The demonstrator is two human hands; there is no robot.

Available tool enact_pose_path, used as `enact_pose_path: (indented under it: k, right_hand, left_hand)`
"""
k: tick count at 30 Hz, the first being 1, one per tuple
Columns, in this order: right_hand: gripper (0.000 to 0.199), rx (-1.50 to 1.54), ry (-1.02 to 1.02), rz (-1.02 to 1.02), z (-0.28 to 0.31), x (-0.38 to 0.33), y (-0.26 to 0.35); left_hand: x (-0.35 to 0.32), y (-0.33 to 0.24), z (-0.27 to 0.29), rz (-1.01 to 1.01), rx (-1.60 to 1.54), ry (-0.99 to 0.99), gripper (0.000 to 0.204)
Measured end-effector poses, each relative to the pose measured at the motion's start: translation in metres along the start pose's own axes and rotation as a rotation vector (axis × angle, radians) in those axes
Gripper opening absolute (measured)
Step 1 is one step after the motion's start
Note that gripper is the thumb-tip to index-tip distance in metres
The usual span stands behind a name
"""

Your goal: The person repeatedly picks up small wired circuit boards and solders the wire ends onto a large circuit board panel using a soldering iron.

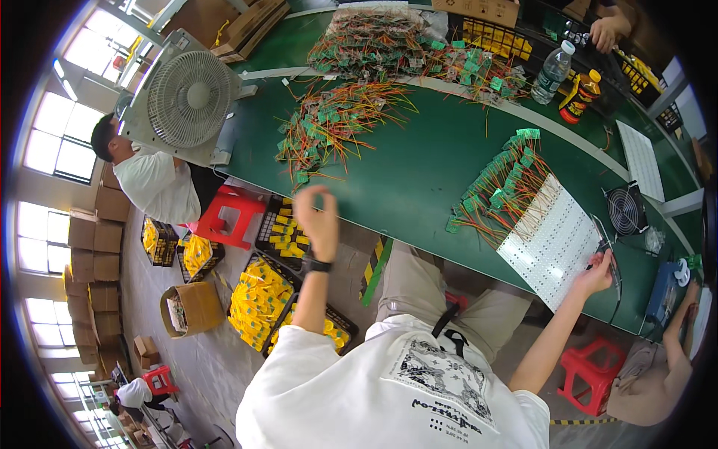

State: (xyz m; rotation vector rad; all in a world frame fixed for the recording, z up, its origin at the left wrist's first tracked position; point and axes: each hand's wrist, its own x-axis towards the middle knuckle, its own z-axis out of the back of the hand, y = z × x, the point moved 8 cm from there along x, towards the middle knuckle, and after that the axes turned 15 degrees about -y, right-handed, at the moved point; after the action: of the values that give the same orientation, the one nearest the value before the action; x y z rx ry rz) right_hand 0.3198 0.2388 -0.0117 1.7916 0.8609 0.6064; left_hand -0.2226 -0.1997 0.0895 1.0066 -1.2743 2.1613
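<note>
My left hand (318, 224), with a dark band at the wrist, is over the table's front edge with fingers curled in. Just beyond it lies a loose pile of small green circuit boards with red and yellow wires (329, 123). Whatever the left fingers hold, if anything, is too small to make out. On the right, my right hand (596, 275) grips a slim soldering iron (603, 243) with a black cable, beside a white perforated board (550, 247). Along the far-left side of that board, several wired circuit boards (497, 187) lie in rows, their wires reaching onto it.
A larger heap of wired boards (381, 45) sits at the back. A water bottle (552, 72), a dark drink bottle (580, 97) and a small black fan (625, 209) stand right. Crates of yellow pieces (258, 303) and a red stool (233, 215) are at left. Other people sit nearby.
</note>
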Motion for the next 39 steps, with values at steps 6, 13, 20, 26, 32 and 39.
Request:
enact_pose_path:
  k: [6,13,20,26,32,39]
  right_hand:
    - [0.013,0.002,0.006,-0.037,-0.003,-0.004,-0.001]
    - [0.015,0.019,0.004,-0.035,0.001,0.000,-0.005]
    - [0.016,0.007,0.000,-0.028,-0.001,-0.004,-0.001]
    - [0.016,0.012,-0.007,-0.043,-0.001,-0.003,-0.002]
    - [0.016,0.024,-0.010,-0.043,-0.001,-0.003,-0.002]
    - [0.017,0.054,0.011,-0.061,-0.003,-0.003,-0.004]
  left_hand:
    - [0.038,0.130,0.013,0.025,0.330,0.109,0.022]
    - [0.038,0.138,0.000,0.132,0.236,0.432,0.022]
    - [0.002,0.118,0.005,0.686,-0.080,0.513,0.014]
    - [-0.043,0.059,0.001,0.920,-0.380,0.648,0.012]
    - [-0.067,0.021,-0.014,0.910,-0.487,0.734,0.017]
    - [-0.092,-0.041,-0.044,1.056,-0.782,0.856,0.022]
